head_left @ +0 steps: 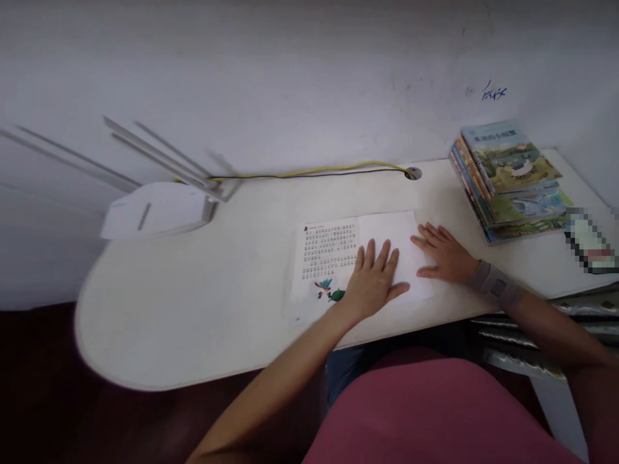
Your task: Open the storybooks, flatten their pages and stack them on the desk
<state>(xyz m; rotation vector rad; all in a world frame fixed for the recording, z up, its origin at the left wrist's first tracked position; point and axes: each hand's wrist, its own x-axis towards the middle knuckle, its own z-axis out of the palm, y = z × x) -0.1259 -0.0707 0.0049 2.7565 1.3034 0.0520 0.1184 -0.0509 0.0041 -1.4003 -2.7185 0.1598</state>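
Observation:
An open booklet (pixel 387 225) lies on the white table (pixel 193 309) in front of me. Its left page carries printed text and a small coloured drawing near the bottom, while the right page looks blank. Flat across the lower middle of the booklet rests my left hand (pixel 374 280), fingers spread and covering part of both pages. My right hand (pixel 445 254), with a grey band on its wrist, lies at the right edge of the blank page, its fingers also stretched apart. Neither hand grasps anything.
A stack of picture books (pixel 512 167) stands at the back right, beside a blurred-out phone-like object (pixel 592 241). A white router-like box (pixel 159 206) with long antennas sits at the back left. Yellow and black cables (pixel 309 172) run along the wall into a table hole (pixel 413 173).

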